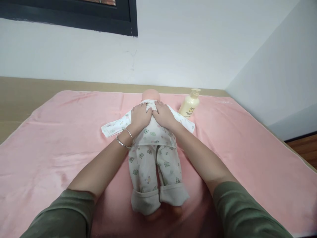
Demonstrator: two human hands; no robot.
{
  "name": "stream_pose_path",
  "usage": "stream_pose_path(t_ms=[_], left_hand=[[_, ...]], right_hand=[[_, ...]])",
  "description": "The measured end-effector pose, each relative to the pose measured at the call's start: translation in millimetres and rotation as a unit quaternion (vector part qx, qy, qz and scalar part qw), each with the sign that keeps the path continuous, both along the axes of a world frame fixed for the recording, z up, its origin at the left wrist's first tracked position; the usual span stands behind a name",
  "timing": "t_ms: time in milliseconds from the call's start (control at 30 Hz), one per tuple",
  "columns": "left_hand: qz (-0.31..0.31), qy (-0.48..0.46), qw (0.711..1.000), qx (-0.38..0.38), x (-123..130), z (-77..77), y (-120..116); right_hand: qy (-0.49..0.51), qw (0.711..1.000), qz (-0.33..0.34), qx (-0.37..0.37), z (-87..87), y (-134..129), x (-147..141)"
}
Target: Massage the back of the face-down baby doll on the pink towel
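A baby doll (151,95) lies on a pink sheet, its head toward the wall and its feet toward me. It wears a white printed top (156,134) with the sleeves spread to both sides, and matching trousers (146,165) with rolled cuffs. My left hand (140,116) rests flat on the left of the doll's upper body, fingers pointing away from me. On the right side of the upper body lies my right hand (163,115), also flat. The two thumbs nearly meet in the middle. The doll's face does not show.
A pale yellow lotion bottle (189,105) stands tilted by the doll's right-hand sleeve. The pink sheet (245,148) covers a wooden surface (15,102) set against a white wall (183,43). A dark window frame (123,19) is at upper left.
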State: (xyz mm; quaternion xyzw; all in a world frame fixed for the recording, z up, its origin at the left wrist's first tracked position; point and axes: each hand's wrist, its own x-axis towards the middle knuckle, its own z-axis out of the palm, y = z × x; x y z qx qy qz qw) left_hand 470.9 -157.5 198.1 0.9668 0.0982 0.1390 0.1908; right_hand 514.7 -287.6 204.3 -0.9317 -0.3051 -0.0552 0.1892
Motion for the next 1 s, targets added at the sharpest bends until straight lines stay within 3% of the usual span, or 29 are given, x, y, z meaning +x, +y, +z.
stream_pose_path(t_ms=[500,800,1000], left_hand=[[-0.003,-0.005,1.0,0.0,-2,0.7,-1],[-0.018,-0.018,0.996,0.09,-22,4.2,-25],[-0.053,0.008,0.996,0.066,-14,8.9,-11]], right_hand=[[-0.006,1.0,0.004,0.005,-3.8,0,1],[0.033,0.998,-0.045,0.039,-0.6,-3,12],[-0.005,0.999,-0.046,-0.019,5.1,-1,-5]])
